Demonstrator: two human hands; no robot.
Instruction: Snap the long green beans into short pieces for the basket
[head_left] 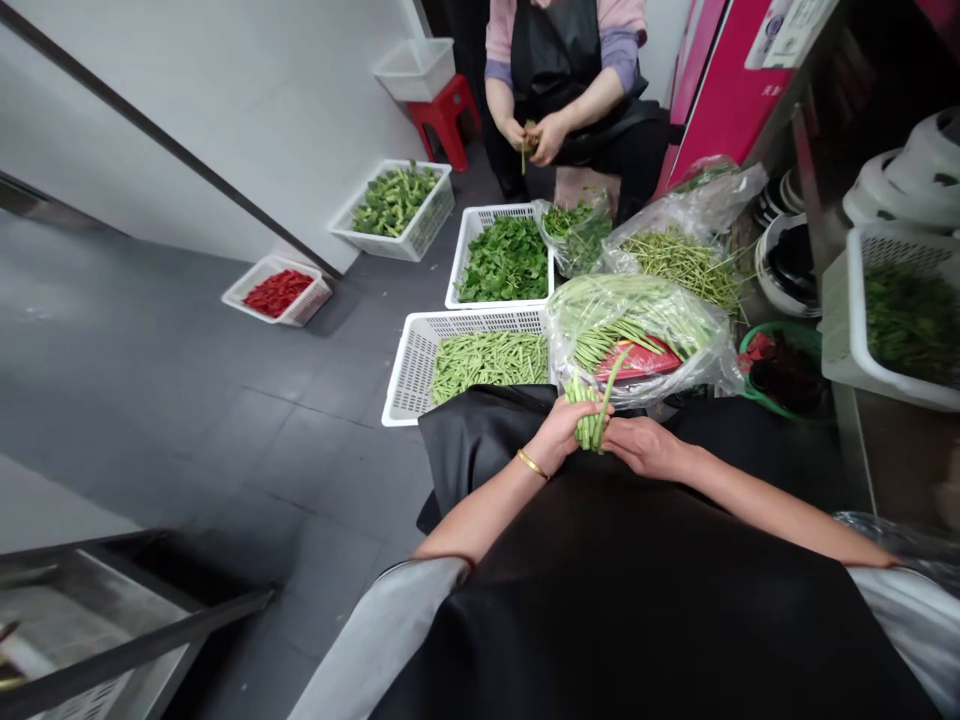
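Note:
My left hand [561, 428] is wrapped round a bunch of green beans [585, 410] above my apron-covered lap. Against the right side of that bunch, the fingers of my right hand [641, 443] are closed at the lower ends of the beans. One longer bean [616, 375] sticks up out of the bunch. Just beyond my hands lies an open clear plastic bag [712, 335] of long beans, with a red packet [637, 360] among them. To the left, a white basket [412, 365] contains cut bean pieces [491, 362].
Across from me a person [566, 90] in a black apron handles greens. Nearby stand baskets of leafy greens [504, 260], cut green stalks [397, 200] and red peppers [277, 292]. A red stool [450, 115] is behind. Shelving with a white basket [840, 330] borders the right.

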